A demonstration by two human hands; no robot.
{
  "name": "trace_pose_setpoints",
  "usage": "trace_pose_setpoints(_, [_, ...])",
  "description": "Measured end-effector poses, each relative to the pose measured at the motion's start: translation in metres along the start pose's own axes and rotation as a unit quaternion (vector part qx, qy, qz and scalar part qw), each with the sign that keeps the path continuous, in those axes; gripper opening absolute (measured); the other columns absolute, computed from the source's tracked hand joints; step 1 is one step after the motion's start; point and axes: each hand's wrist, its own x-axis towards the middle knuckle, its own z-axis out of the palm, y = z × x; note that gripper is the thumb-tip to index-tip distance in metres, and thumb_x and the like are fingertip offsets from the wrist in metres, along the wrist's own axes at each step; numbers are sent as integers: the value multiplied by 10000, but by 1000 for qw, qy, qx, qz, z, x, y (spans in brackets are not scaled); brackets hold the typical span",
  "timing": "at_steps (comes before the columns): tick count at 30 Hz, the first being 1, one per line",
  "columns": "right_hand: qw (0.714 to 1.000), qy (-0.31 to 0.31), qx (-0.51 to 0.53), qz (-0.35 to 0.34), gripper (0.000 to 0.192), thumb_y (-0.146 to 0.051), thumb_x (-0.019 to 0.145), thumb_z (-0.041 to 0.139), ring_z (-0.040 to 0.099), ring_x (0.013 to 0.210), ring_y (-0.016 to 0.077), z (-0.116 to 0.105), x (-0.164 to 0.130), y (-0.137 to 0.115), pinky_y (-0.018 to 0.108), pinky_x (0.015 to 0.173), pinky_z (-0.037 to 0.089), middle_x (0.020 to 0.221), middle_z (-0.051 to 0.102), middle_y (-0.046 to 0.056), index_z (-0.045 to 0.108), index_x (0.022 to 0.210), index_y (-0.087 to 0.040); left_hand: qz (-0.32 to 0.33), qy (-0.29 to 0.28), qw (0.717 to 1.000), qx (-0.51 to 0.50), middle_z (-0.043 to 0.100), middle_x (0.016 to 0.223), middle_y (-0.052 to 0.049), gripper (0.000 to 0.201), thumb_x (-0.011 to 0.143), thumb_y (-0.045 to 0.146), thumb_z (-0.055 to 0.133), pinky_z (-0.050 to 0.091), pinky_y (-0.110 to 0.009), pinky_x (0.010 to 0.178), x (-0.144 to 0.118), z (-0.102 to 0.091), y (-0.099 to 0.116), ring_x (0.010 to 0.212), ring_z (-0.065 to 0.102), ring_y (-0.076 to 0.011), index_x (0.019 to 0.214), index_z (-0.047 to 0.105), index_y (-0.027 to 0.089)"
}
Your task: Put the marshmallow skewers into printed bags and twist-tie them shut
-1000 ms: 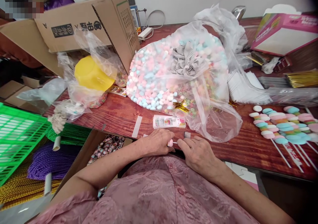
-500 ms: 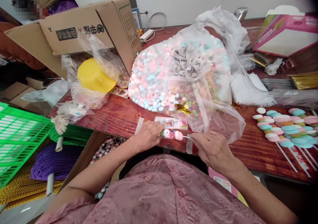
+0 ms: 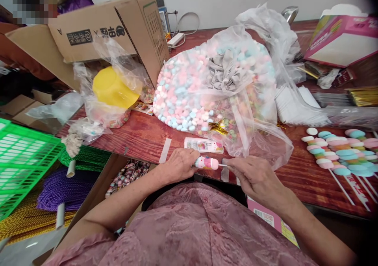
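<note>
Candy skewer sits right between your two hands, by the front edge of the tabletop, with its thin pale stick pointing off to your right. Can't tell if any of it is touching the wood. Your left hand is closed around the far end, so that bit is hidden. Your right hand seems to have the tip of the stick pinched between thumb and fingers, though the exact contact is hard to make out.

Handling-wise, I'd guess it's super light and kinda squishy — the pink end looks like marshmallow, so a hard squeeze would probably dent it. The printed stuff around the body looks like a thin wrapper, likely a bit slippery and easy to crease. The stick is probably the only stiff part, so that's your best handle; just cup the soft body loosely and don't bend the stick where it enters the candy.

Around you: a little stack of printed wrappers lies just beyond your left hand, near a strip of tape. Behind that is the big bag of marshmallows — and a bunch of bare marshmallow sticks lies well off to your right.
</note>
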Motion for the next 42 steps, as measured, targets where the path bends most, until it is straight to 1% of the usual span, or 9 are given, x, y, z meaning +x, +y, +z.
trace_pose_setpoints(13, [996, 30, -40, -72, 258, -37, 871, 386, 439, 572, 140, 45, 22, -18, 303, 612, 273, 624, 555, 8, 566, 744, -171, -10, -33, 974, -226, 689, 884, -82, 230, 833, 340, 640, 463, -315, 732, 8, 2, 15, 836, 640, -231, 943, 640, 138])
trace_pose_setpoints(17, [997, 3, -30, -77, 255, -79, 918, 410, 460, 598, 128, 28, 28, -1, 295, 605, 274, 668, 587, 10, 588, 760, -170, 13, -50, 858, -510, 703, 1083, -71, 419, 807, 421, 695, 484, -309, 857, 10, -20, 8, 1014, 632, -210, 1143, 655, 172])
trace_pose_setpoints(20, [996, 5, -16, -89, 243, -109, 935, 437, 496, 640, 127, 17, 34, 7, 293, 631, 308, 701, 614, 17, 616, 787, -180, -59, -72, 772, -629, 724, 901, -56, 322, 813, 406, 674, 489, -251, 719, 13, -21, 4, 788, 639, -142, 991, 721, 141])
trace_pose_setpoints(24, [993, 51, 9, -111, 200, -130, 933, 472, 541, 671, 141, 19, 45, 10, 301, 648, 369, 730, 641, 26, 637, 837, -190, -134, 4, 724, -677, 603, 616, 11, 292, 675, 389, 791, 398, -192, 542, 20, -8, 10, 545, 495, -67, 685, 671, 124])
trace_pose_setpoints(27, [982, 170, 77, -16, 150, -202, 908, 560, 597, 772, 168, 28, 51, 9, 326, 704, 465, 938, 683, 71, 645, 1032, -206, -145, 122, 700, -688, 552, 600, 32, 312, 701, 413, 774, 367, -178, 516, 25, -3, 21, 530, 452, -54, 668, 628, 139])
trace_pose_setpoints(30, [913, 296, 223, 170, 317, -269, 900, 593, 611, 768, 161, 40, 52, -1, 315, 675, 514, 1052, 675, 87, 595, 1214, -226, -165, 205, 701, -662, 583, 641, 23, 293, 770, 453, 715, 389, -194, 503, 31, -5, 28, 528, 462, -71, 774, 652, 167])
trace_pose_setpoints(32, [871, 295, 319, 230, 269, -289, 890, 613, 624, 755, 161, 50, 49, -11, 301, 665, 527, 970, 695, 63, 642, 1150, -224, -149, 250, 727, -622, 605, 669, 6, 276, 820, 454, 667, 432, -219, 546, 35, -5, 31, 574, 500, -95, 804, 673, 179])
trace_pose_setpoints(36, [847, 251, 401, 243, 119, -274, 861, 653, 650, 790, 177, 67, 43, -22, 332, 759, 541, 859, 714, 22, 724, 942, -223, -58, 304, 786, -535, 628, 751, -21, 208, 855, 365, 653, 471, -267, 714, 41, -1, 32, 729, 560, -130, 791, 720, 179])
trace_pose_setpoints(42, [833, 344, 369, 228, 91, -212, 835, 682, 621, 848, 168, 69, 43, -13, 335, 778, 504, 881, 668, 17, 755, 862, -260, -94, 237, 713, -653, 659, 885, -45, 312, 863, 459, 637, 484, -317, 852, 37, 20, 34, 864, 595, -162, 836, 727, 162])
